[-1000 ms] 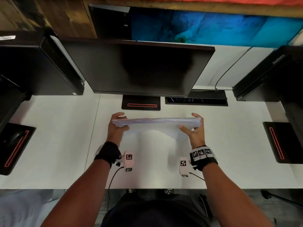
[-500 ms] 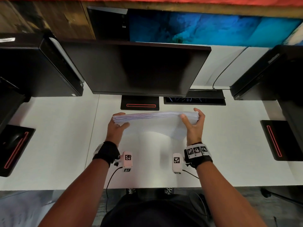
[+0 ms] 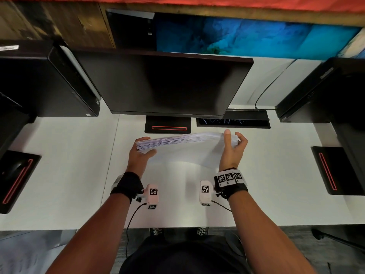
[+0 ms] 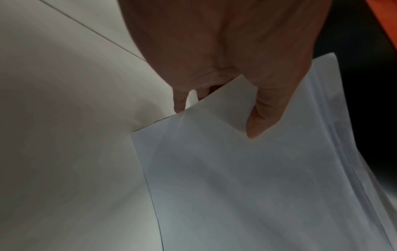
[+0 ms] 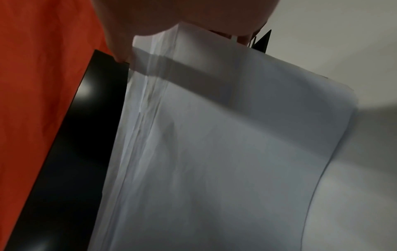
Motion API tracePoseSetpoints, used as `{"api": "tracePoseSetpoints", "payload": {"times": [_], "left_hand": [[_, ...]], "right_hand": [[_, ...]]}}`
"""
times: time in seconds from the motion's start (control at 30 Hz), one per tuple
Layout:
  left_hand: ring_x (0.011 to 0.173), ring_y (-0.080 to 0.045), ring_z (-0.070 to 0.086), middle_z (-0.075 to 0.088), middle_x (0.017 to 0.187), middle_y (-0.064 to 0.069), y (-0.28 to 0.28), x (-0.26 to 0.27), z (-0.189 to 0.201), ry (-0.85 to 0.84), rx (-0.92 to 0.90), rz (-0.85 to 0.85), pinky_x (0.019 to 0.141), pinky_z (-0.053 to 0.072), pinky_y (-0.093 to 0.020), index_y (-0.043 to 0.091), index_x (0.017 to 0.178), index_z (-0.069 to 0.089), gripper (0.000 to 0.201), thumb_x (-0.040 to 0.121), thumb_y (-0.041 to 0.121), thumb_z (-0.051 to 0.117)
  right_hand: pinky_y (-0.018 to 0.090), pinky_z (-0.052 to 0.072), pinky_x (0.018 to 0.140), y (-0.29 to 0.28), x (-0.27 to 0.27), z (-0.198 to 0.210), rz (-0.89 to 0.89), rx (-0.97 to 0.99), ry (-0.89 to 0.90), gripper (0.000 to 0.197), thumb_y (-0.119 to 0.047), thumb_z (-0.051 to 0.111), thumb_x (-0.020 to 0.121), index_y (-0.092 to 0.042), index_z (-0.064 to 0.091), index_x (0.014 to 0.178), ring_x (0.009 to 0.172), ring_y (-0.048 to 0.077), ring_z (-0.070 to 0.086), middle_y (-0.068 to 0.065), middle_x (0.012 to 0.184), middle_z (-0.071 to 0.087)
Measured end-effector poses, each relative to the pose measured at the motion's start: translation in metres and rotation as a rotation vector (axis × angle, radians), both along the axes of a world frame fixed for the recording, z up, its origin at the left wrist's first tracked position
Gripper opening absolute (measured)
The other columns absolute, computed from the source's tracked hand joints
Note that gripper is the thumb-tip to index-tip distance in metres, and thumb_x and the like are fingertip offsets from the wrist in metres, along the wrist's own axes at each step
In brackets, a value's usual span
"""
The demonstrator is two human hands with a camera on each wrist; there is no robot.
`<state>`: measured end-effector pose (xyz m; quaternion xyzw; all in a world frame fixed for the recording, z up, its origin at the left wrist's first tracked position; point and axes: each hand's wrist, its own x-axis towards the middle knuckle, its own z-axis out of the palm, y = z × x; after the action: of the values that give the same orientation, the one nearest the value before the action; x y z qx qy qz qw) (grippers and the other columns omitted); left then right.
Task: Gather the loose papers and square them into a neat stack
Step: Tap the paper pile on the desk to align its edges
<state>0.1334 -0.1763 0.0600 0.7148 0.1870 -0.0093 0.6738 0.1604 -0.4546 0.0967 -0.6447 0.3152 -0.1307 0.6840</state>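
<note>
Both forearms are reaching out from the near edge of the white desk (image 3: 59, 175), the left hand (image 3: 140, 153) and right hand (image 3: 232, 151) gripping opposite ends of the thin white paper stack (image 3: 183, 140), standing on its long edge mid-desk before the black monitor (image 3: 167, 84).

No text can be read; square black-and-white code tags sit on the wrist cameras (image 3: 153, 195).

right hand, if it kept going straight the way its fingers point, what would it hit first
Probably the black cable tray just beyond the right hand, which holds the right end of the papers. Depth is unclear; held high, it might pass over and reach the monitor.
</note>
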Motion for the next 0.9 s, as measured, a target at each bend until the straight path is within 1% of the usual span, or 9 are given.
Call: {"api": "tracePoseSetpoints", "payload": {"times": [0.1,0.17,0.3,0.47,0.57,0.63,0.7,0.8,0.9], "left_hand": [[0.111,-0.014,0.062,0.066,0.119,-0.002,0.001,0.001,-0.001,0.009,-0.005,-0.003,0.090,0.049,-0.019,0.019,0.128,0.059,0.045,0.088,0.002,0.073],[0.112,-0.015,0.062,0.066,0.119,-0.001,0.002,0.002,-0.001,0.004,-0.008,-0.006,0.090,0.048,-0.019,0.020,0.127,0.060,0.045,0.088,0.003,0.073],[0.115,-0.018,0.063,0.067,0.121,-0.005,0.003,0.004,-0.002,0.001,0.011,-0.026,0.091,0.048,-0.020,0.020,0.128,0.060,0.045,0.087,0.005,0.074],[0.116,-0.022,0.062,0.067,0.122,-0.008,0.005,0.006,-0.002,0.010,0.025,-0.039,0.095,0.049,-0.025,0.019,0.127,0.060,0.044,0.087,0.005,0.074],[0.111,-0.020,0.065,0.070,0.114,-0.003,0.003,0.007,0.001,-0.015,0.009,-0.027,0.096,0.050,-0.027,0.023,0.117,0.065,0.035,0.088,0.004,0.073],[0.105,-0.018,0.069,0.075,0.108,0.002,0.003,0.009,0.001,-0.018,-0.010,-0.008,0.100,0.053,-0.034,0.029,0.108,0.070,0.029,0.090,0.008,0.074],[0.107,-0.018,0.072,0.078,0.109,0.005,0.003,0.009,0.001,-0.013,-0.014,0.003,0.102,0.054,-0.039,0.031,0.106,0.074,0.021,0.091,0.015,0.073],[0.113,-0.018,0.071,0.077,0.117,0.003,0.001,0.009,0.000,-0.029,-0.010,0.026,0.103,0.054,-0.039,0.032,0.113,0.075,0.022,0.092,0.023,0.071],[0.114,-0.020,0.070,0.076,0.119,0.001,-0.002,0.007,-0.001,-0.034,0.002,0.050,0.102,0.055,-0.041,0.028,0.119,0.072,0.029,0.091,0.030,0.070]], "right_hand": [[0.044,0.044,0.109,-0.001,0.002,0.000,-0.011,-0.005,0.014,0.045,-0.045,0.070,0.090,-0.029,0.050,0.127,0.118,0.025,0.054,-0.001,0.125,0.050],[0.046,0.044,0.109,-0.002,0.003,-0.001,-0.002,-0.004,0.009,0.040,-0.041,0.065,0.094,-0.028,0.050,0.128,0.111,0.021,0.054,-0.008,0.114,0.052],[0.031,0.043,0.098,-0.002,0.002,-0.002,0.031,-0.059,-0.010,0.039,-0.041,0.062,0.098,-0.025,0.049,0.130,0.101,0.002,0.052,-0.018,0.110,0.047],[0.037,0.043,0.102,-0.005,0.002,-0.003,0.038,-0.067,-0.011,0.032,-0.038,0.059,0.100,-0.025,0.052,0.128,0.108,0.017,0.052,-0.016,0.109,0.050],[0.030,0.048,0.102,-0.009,0.000,-0.002,0.187,-0.090,-0.044,0.054,-0.036,0.072,0.092,-0.028,0.044,0.138,0.106,0.011,0.055,-0.014,0.114,0.049],[0.015,0.045,0.100,-0.017,-0.002,-0.007,0.321,-0.159,-0.065,0.077,-0.019,0.082,0.084,-0.024,0.037,0.146,0.111,0.004,0.054,-0.014,0.120,0.048],[0.013,0.045,0.100,-0.026,-0.005,-0.014,0.396,-0.239,-0.045,0.086,-0.006,0.082,0.081,-0.022,0.033,0.149,0.113,-0.003,0.054,-0.018,0.121,0.049],[0.016,0.050,0.096,-0.031,-0.008,-0.027,0.382,-0.316,0.010,0.078,0.006,0.073,0.081,-0.024,0.043,0.146,0.101,-0.007,0.062,-0.019,0.115,0.061],[0.029,0.056,0.088,-0.029,-0.006,-0.033,0.323,-0.271,0.070,0.040,-0.003,0.075,0.085,-0.015,0.068,0.122,0.090,0.006,0.067,-0.005,0.103,0.071]]}}
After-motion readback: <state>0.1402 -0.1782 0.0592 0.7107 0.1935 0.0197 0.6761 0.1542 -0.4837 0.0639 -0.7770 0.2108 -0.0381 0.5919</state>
